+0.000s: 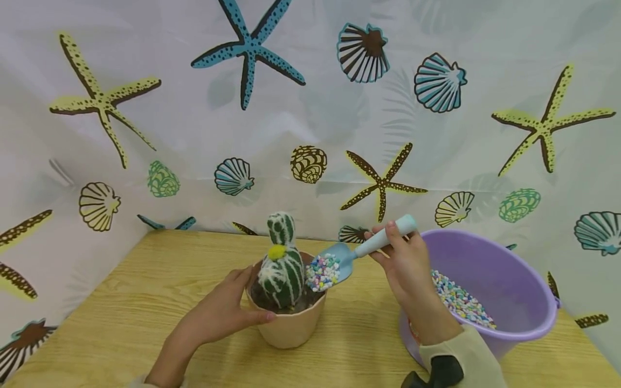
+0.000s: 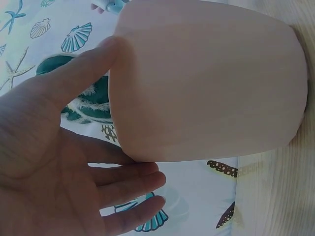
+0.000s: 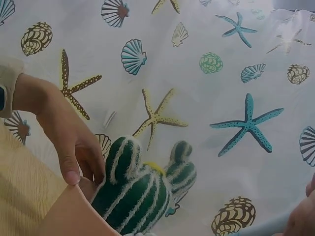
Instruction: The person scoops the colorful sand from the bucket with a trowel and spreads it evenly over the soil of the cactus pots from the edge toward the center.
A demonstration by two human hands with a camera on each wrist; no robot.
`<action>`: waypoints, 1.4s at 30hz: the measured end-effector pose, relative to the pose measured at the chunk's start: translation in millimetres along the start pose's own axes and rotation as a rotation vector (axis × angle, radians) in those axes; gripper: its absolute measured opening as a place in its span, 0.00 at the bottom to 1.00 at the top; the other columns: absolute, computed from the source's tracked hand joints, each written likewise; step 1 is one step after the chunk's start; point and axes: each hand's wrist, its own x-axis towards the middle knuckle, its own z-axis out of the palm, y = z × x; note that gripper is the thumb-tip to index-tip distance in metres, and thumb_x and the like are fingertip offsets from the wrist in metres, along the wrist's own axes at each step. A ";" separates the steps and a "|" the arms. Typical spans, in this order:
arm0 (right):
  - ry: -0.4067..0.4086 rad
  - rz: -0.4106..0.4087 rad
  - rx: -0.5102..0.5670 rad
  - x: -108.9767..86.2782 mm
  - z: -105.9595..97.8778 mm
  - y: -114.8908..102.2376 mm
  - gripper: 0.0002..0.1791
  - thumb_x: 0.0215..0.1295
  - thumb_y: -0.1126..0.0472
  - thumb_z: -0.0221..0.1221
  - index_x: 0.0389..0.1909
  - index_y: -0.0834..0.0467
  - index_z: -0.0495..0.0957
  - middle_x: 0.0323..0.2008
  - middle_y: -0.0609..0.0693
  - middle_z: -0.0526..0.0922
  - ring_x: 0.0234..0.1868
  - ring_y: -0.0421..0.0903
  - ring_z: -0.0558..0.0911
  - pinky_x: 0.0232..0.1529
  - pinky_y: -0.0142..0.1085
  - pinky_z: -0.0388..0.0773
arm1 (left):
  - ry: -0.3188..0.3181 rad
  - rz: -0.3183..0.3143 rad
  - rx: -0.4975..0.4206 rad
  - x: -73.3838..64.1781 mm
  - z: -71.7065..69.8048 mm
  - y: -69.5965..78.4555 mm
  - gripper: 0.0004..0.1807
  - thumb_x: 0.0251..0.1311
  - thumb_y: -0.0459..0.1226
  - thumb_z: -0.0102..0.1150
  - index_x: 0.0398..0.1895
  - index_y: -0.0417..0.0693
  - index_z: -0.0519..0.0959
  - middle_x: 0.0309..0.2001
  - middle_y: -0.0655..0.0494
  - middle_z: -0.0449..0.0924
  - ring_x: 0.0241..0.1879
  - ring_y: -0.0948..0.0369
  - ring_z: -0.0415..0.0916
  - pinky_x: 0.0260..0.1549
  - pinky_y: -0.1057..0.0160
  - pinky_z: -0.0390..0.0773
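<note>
A beige flower pot point(image 1: 291, 330) with dark soil holds a plush-looking green cactus point(image 1: 283, 277) with white fuzz and a yellow flower. My left hand point(image 1: 215, 311) grips the pot from its left side, thumb on the near rim; the left wrist view shows the fingers point(image 2: 133, 187) spread along the pot's other side. In my right hand point(image 1: 406, 261) is the handle of a light blue scoop point(image 1: 345, 260). Its blade tilts down over the pot's right rim, loaded with small multicoloured pebbles point(image 1: 324, 272). Only the edge of the right hand point(image 3: 301, 216) shows in the right wrist view.
To the right stands a purple bucket point(image 1: 526, 337) with more coloured pebbles point(image 1: 461, 302) inside, partly behind the right forearm. Pot and bucket are on a wooden table point(image 1: 179, 269). A white cloth point(image 1: 301, 118) printed with starfish and shells hangs behind and along the sides.
</note>
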 end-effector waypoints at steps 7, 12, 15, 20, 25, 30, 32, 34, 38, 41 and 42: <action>-0.043 -0.049 -0.096 0.6 6.8 0.1 0.10 0.74 0.62 0.47 0.50 0.60 0.63 0.41 0.51 0.73 0.46 0.43 0.81 0.54 0.44 0.77 | -0.015 -0.007 0.001 -0.2 0.0 2.1 0.55 0.52 0.56 0.66 0.75 0.42 0.49 0.68 0.29 0.55 0.65 0.35 0.59 0.56 0.36 0.66; -0.102 -0.185 -0.275 0.4 11.9 -5.1 0.10 0.71 0.65 0.51 0.49 0.63 0.64 0.41 0.55 0.75 0.43 0.43 0.82 0.48 0.43 0.80 | -0.024 -0.010 -0.003 -0.3 0.4 1.8 0.55 0.52 0.56 0.66 0.75 0.43 0.48 0.68 0.29 0.55 0.65 0.34 0.59 0.56 0.36 0.67; -0.104 -0.291 -0.369 -1.0 14.4 -9.4 0.10 0.69 0.66 0.54 0.47 0.63 0.66 0.39 0.56 0.77 0.39 0.39 0.83 0.43 0.40 0.82 | -0.024 -0.004 -0.001 0.0 0.5 1.2 0.55 0.53 0.56 0.65 0.75 0.43 0.47 0.68 0.29 0.54 0.65 0.34 0.59 0.56 0.36 0.67; -0.083 -0.357 -0.412 -2.6 17.5 -10.6 0.10 0.68 0.66 0.55 0.47 0.63 0.67 0.39 0.59 0.78 0.37 0.40 0.84 0.41 0.39 0.83 | -0.018 0.008 0.003 -0.1 -0.2 1.9 0.54 0.53 0.56 0.65 0.76 0.44 0.47 0.68 0.28 0.54 0.65 0.34 0.59 0.56 0.36 0.67; -0.075 -0.320 -0.432 -2.7 18.5 -0.7 0.11 0.68 0.65 0.56 0.46 0.64 0.67 0.40 0.61 0.78 0.40 0.46 0.84 0.40 0.40 0.83 | -0.018 0.007 -0.001 0.6 -0.3 3.7 0.54 0.54 0.55 0.65 0.75 0.43 0.47 0.68 0.28 0.54 0.65 0.34 0.58 0.56 0.36 0.66; -0.050 -0.338 -0.447 -2.9 16.9 3.1 0.11 0.67 0.64 0.57 0.45 0.64 0.68 0.39 0.63 0.80 0.38 0.45 0.85 0.37 0.38 0.84 | -0.021 -0.008 -0.011 1.3 0.9 4.7 0.54 0.53 0.56 0.65 0.76 0.44 0.47 0.68 0.29 0.53 0.66 0.34 0.58 0.57 0.35 0.65; -0.049 -0.355 -0.453 -3.3 16.5 1.7 0.11 0.67 0.63 0.57 0.45 0.63 0.68 0.39 0.63 0.80 0.37 0.42 0.85 0.35 0.37 0.84 | -0.020 -0.013 -0.009 0.5 0.6 4.8 0.55 0.53 0.56 0.65 0.76 0.44 0.47 0.68 0.29 0.53 0.66 0.34 0.58 0.57 0.35 0.65; -0.054 -0.363 -0.446 -3.7 16.5 -0.4 0.12 0.67 0.63 0.57 0.46 0.63 0.68 0.39 0.63 0.80 0.35 0.39 0.84 0.35 0.37 0.84 | -0.019 -0.015 -0.005 -0.5 -0.1 5.0 0.55 0.53 0.57 0.65 0.76 0.46 0.47 0.68 0.29 0.53 0.66 0.34 0.58 0.56 0.35 0.66; -0.063 -0.365 -0.440 -3.7 17.3 -3.9 0.12 0.68 0.63 0.56 0.48 0.63 0.68 0.40 0.63 0.79 0.34 0.36 0.83 0.36 0.37 0.84 | -0.015 -0.012 0.000 -1.6 -1.1 4.0 0.55 0.53 0.58 0.64 0.76 0.47 0.46 0.68 0.29 0.53 0.65 0.34 0.58 0.56 0.35 0.66; -0.066 -0.356 -0.440 -3.3 17.9 -5.4 0.12 0.69 0.62 0.55 0.47 0.63 0.67 0.39 0.61 0.79 0.35 0.37 0.83 0.37 0.38 0.84 | -0.015 -0.012 -0.003 -2.9 -0.8 2.8 0.55 0.54 0.58 0.63 0.76 0.46 0.45 0.68 0.29 0.54 0.66 0.34 0.58 0.57 0.35 0.65; -0.066 -0.353 -0.440 -3.0 17.9 -6.0 0.12 0.69 0.62 0.55 0.47 0.63 0.67 0.39 0.60 0.79 0.36 0.39 0.84 0.38 0.39 0.83 | -0.015 -0.014 -0.002 -3.4 -0.6 2.6 0.55 0.54 0.57 0.64 0.76 0.47 0.45 0.68 0.29 0.54 0.65 0.35 0.59 0.57 0.35 0.65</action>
